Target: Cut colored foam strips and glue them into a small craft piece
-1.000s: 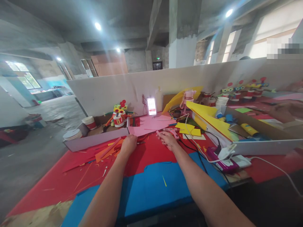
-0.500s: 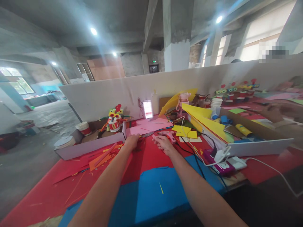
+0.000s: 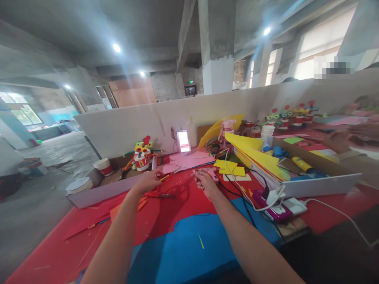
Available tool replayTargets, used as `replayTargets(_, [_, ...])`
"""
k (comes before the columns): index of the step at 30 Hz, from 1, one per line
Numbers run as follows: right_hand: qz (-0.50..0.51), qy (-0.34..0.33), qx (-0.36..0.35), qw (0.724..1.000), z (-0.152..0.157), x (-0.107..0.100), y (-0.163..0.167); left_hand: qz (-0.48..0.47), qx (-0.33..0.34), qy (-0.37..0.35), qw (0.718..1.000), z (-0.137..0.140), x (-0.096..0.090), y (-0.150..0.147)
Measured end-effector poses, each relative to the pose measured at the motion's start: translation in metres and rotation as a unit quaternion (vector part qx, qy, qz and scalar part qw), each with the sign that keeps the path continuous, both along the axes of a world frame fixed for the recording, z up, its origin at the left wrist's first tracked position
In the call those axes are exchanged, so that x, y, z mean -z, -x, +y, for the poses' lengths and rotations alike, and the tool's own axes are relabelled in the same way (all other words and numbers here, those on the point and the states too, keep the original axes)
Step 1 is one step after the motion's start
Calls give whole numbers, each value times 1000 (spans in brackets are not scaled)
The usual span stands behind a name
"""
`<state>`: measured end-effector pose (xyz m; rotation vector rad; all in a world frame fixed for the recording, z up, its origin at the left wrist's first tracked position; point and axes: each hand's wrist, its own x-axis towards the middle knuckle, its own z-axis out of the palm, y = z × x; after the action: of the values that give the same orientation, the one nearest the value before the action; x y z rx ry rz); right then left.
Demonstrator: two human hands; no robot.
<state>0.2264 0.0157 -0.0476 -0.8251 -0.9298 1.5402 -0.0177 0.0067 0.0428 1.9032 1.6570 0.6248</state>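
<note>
My left hand [image 3: 150, 180] is above the red tabletop beside the left box, its fingers drawn together. A thin yellow stick-like piece [image 3: 164, 178] lies at its fingertips; whether they grip it I cannot tell. A slim metal blade [image 3: 178, 169] shows just beyond it. Below that hand is a red-handled tool [image 3: 160, 195]. My right hand [image 3: 205, 183] pinches a small piece of pink paper [image 3: 194, 172], part of it hidden by the fingers. Right behind this hand lies a pink glue gun [image 3: 212, 173].
Left, a box [image 3: 109, 192] holds a paper-cup robot figure [image 3: 142, 161]. Right, another box [image 3: 322, 184] holds coloured paper and rolls. Cables run to a purple power strip [image 3: 275, 211]. Blue sheets [image 3: 204, 236] cover the near edge. A co-worker's blurred hand [image 3: 340, 138] is at far right.
My left hand has moved left and towards me, away from the blade, uncovering the red-handled tool. My right hand stays nearly in place with the pink paper. The view has shifted slightly.
</note>
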Motion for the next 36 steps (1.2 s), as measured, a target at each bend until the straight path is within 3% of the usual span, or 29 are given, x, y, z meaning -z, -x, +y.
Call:
replayTargets(2, [0,-8,-4,1000,1,-2,-1,-188,-8,22,982,-18,18,-11])
replayTargets(4, [-3,-20,-14,1000,3,-3,-3,-330,26,37,943,-37,34,-29])
replayTargets(9, [-29,-79,-15,996,6,-5,-12,-476,148,96,862,-64,48,-62])
replayTargets(12, [-41,-125,10,991,5,-8,-16,-514,203,107,827,-67,49,-68])
replayTargets(16, [-37,-135,24,990,2,-14,-20,-535,257,134,794,-65,56,-70])
replayTargets(23, [10,-130,33,991,2,-17,-23,-557,274,219,753,-70,57,-71])
replayTargets(28, [7,-125,32,992,3,-17,-23,-534,311,273,737,-71,57,-69])
replayTargets(36, [-4,-127,53,991,-3,-21,-24,-523,315,297,734,-71,56,-63])
